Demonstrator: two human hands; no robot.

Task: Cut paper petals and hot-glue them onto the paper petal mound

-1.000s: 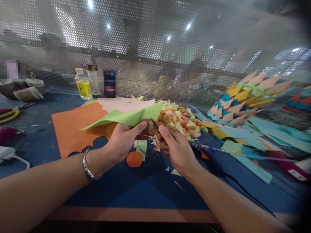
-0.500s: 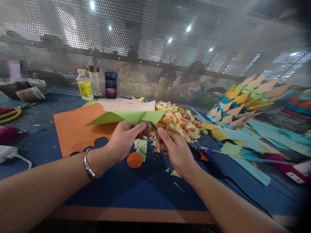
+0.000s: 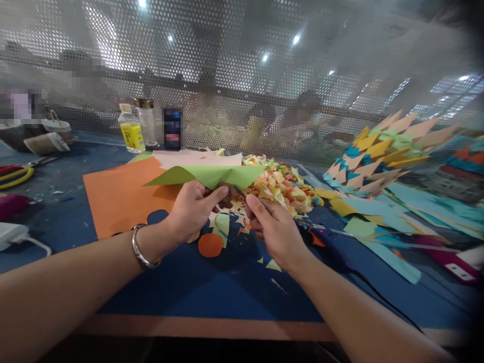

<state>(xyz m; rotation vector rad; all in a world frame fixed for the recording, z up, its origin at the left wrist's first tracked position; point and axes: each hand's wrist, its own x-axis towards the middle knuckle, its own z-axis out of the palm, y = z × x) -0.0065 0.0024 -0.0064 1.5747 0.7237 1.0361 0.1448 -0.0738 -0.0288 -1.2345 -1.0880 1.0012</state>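
Observation:
My left hand [image 3: 194, 209], with a silver bangle at the wrist, pinches the near edge of a light green paper sheet [image 3: 206, 176] between thumb and fingers. The sheet is raised above the table and bends around the grip. Close on the right, my right hand [image 3: 272, 227] is closed on a thin dark tool [image 3: 241, 193]. Its tip points toward the sheet at my left fingertips; most of it is hidden in the fingers, so I cannot tell its kind. Below the hands lie an orange paper disc [image 3: 210, 245] and a pale green strip [image 3: 222, 222].
Orange paper [image 3: 121, 194] and pale pink paper [image 3: 196, 159] lie behind. A heap of paper scraps [image 3: 287, 189] is right of centre. Nearby are a glue gun [image 3: 328, 247], a spiky paper piece [image 3: 378, 156], a yellow-labelled bottle [image 3: 131, 131] and yellow-handled scissors [image 3: 17, 176].
The green sheet has shifted slightly to the right over the table. Both hands keep their grips and remain close together. The view has tilted a little.

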